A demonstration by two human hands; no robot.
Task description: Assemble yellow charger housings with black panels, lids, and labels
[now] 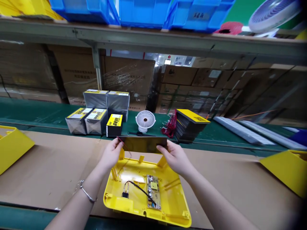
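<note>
Between my two hands is a dark flat rectangular panel (144,144), held over the far edge of a yellow plastic housing (134,204). My left hand (112,153) pinches its left end, where a thin red wire hangs down. My right hand (176,156) grips the right end, thumb on the near face. Inside the open housing lie a circuit board (153,193) with several components and a black socket (125,194), joined by a black cable.
Behind the housing stand stacked packs with yellow labels (115,123), a small white fan (145,120), red wires (170,126) and a stack of dark panels (190,127). More yellow housings (14,148) sit left and right. Blue bins (144,12) line the shelf above.
</note>
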